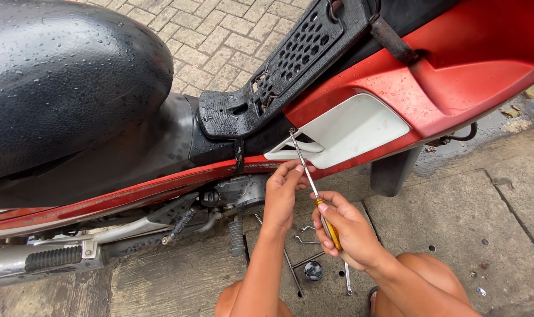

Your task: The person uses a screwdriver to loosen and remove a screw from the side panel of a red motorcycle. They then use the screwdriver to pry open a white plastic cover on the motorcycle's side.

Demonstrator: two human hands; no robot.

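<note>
The right hand [350,232] is clenching the yellow handle of a long screwdriver [310,182], while the left hand [283,189] is pinching the metal shaft partway up and steadying it. The screwdriver's tip is sitting at the seam where the white side panel [352,129] is meeting the black footboard [284,64] of the red motorcycle [455,64]; whether it is seated in a fastener cannot be told. Water droplets are lying on the seat [61,76] and bodywork, so in my judgement the tip is liable to slip off and score the white panel or red fairing. The shaft is running at a slant, and side load could cam the tip out. Loose tools [305,240] and a small dark cap [313,270] are lying on the pavement [455,217] between the knees, where they could be kicked away.
</note>
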